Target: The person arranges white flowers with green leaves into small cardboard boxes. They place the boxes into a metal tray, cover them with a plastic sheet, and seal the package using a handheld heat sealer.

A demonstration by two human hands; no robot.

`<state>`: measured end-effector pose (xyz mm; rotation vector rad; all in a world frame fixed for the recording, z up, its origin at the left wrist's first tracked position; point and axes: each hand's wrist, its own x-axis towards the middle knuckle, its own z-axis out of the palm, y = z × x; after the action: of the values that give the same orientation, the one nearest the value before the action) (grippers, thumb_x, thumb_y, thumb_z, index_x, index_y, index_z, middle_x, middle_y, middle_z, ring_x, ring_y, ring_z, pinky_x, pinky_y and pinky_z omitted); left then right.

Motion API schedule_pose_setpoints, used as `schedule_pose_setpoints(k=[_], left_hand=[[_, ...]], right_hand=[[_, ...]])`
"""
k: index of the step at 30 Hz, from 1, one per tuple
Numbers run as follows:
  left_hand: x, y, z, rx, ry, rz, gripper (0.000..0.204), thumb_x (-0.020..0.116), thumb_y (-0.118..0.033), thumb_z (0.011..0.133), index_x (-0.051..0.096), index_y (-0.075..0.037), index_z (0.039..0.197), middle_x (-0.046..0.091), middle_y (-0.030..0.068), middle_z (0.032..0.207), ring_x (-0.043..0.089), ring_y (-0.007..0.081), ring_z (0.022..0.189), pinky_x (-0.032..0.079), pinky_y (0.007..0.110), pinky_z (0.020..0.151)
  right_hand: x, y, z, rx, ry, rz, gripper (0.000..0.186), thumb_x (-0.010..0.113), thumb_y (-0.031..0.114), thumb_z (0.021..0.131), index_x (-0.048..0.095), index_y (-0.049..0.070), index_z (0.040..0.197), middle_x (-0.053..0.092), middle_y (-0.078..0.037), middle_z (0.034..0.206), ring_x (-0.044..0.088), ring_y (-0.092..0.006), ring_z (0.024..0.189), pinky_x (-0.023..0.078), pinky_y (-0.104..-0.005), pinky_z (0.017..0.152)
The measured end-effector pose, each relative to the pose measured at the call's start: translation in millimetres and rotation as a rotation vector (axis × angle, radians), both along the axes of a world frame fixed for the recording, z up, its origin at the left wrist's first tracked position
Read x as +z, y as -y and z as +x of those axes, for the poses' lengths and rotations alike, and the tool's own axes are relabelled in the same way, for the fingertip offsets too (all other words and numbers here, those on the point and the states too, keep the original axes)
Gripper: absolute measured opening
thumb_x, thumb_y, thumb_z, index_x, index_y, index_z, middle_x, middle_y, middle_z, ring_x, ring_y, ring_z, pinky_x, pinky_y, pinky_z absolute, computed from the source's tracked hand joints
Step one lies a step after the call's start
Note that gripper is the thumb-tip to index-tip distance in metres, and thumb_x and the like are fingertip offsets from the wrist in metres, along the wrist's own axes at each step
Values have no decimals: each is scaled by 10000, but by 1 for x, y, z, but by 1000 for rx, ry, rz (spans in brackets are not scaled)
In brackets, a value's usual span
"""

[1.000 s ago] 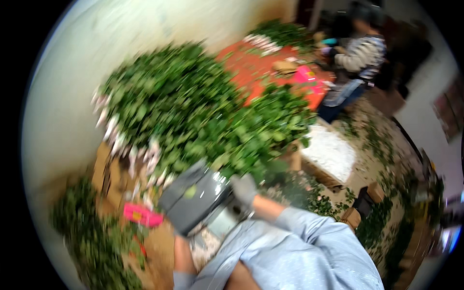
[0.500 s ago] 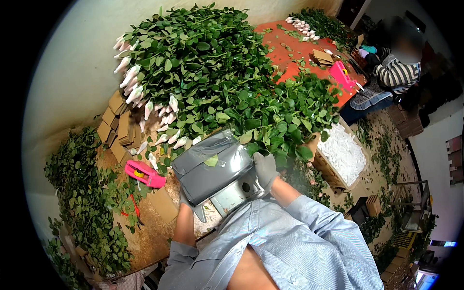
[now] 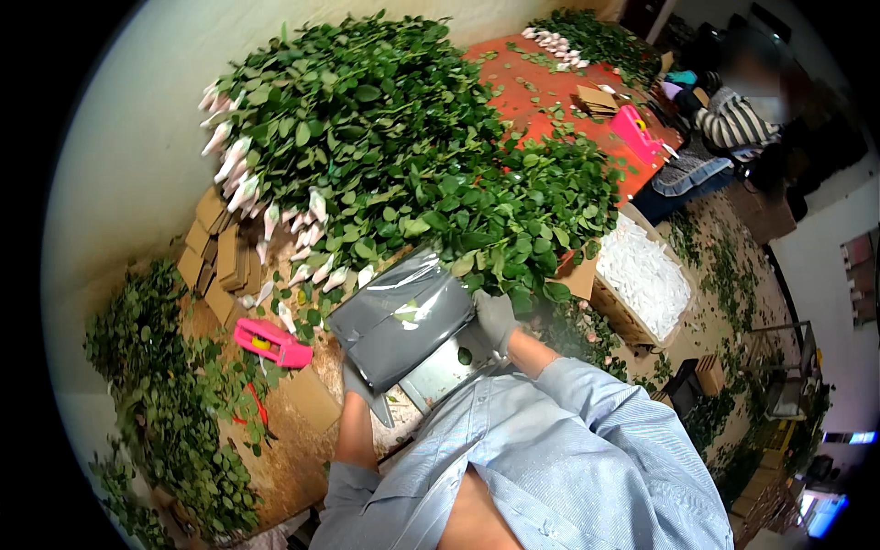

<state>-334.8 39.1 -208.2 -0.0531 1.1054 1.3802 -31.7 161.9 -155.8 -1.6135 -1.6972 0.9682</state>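
A dark grey, box-shaped thing under shiny clear plastic (image 3: 390, 335) lies slanted in front of me, a green leaf on its top. My left hand (image 3: 364, 390), in a grey glove, holds its near left end with the thumb stretched out and the other fingers mostly hidden. At the opposite end my right hand (image 3: 496, 319), also gloved, has its fingers curled at the edge. Beneath and beside it shows a pale metal plate (image 3: 431, 378) with a leaf on it. Just beyond lies a big heap of leafy rose stems (image 3: 367, 137), pale wrapped heads (image 3: 240, 165) at its left side.
Left on the wooden table (image 3: 289, 458) are a pink tape dispenser (image 3: 275, 345), stacked cardboard pieces (image 3: 234, 261) and leaf piles (image 3: 188, 403). A box of white pieces (image 3: 646, 280) stands at right. Another person (image 3: 738, 119) sits by the red table (image 3: 518, 82) with a second pink dispenser (image 3: 635, 133).
The view has shifted slightly. The plastic-covered grey thing has tilted a little, with a flatter-looking face and brighter glare. Both hands stay at its ends.
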Motion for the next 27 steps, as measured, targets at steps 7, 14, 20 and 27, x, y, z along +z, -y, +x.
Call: schedule_pose_setpoints(k=[7, 14, 20, 27], left_hand=[[26, -14, 11, -71, -271, -54, 384, 382, -338, 1077, 563, -73, 1288, 617, 84, 1239, 581, 241, 1090, 486, 350, 936], [45, -44, 31, -101, -496, -98, 336, 422, -329, 1067, 589, -79, 1217, 624, 71, 1155, 573, 216, 1003, 478, 335, 862], [53, -82, 51, -89, -625, -153, 300, 456, -322, 1058, 611, -84, 1157, 629, 60, 1083, 567, 194, 929, 471, 322, 799], [59, -87, 68, -29, -766, -336, 267, 496, -313, 1048, 636, -89, 1086, 636, 47, 999, 559, 169, 842, 462, 307, 725]], right_hand=[[-3, -25, -4, 8, -316, -64, 355, 614, 270, 853, 676, -42, 1010, 708, -242, 929, 667, -381, 865, 512, -452, 816], [33, -8, 8, -6, -319, -494, 598, 617, 466, 859, 703, -102, 1024, 705, -330, 992, 706, -421, 961, 526, -457, 872], [121, -45, 124, 621, -172, -370, 493, 588, 460, 958, 711, 28, 1160, 734, -154, 1081, 684, -280, 968, 524, -384, 905], [139, -347, 271, -98, -184, -15, 280, 625, 203, 877, 742, 120, 1118, 739, -155, 1112, 703, -331, 1018, 551, -419, 909]])
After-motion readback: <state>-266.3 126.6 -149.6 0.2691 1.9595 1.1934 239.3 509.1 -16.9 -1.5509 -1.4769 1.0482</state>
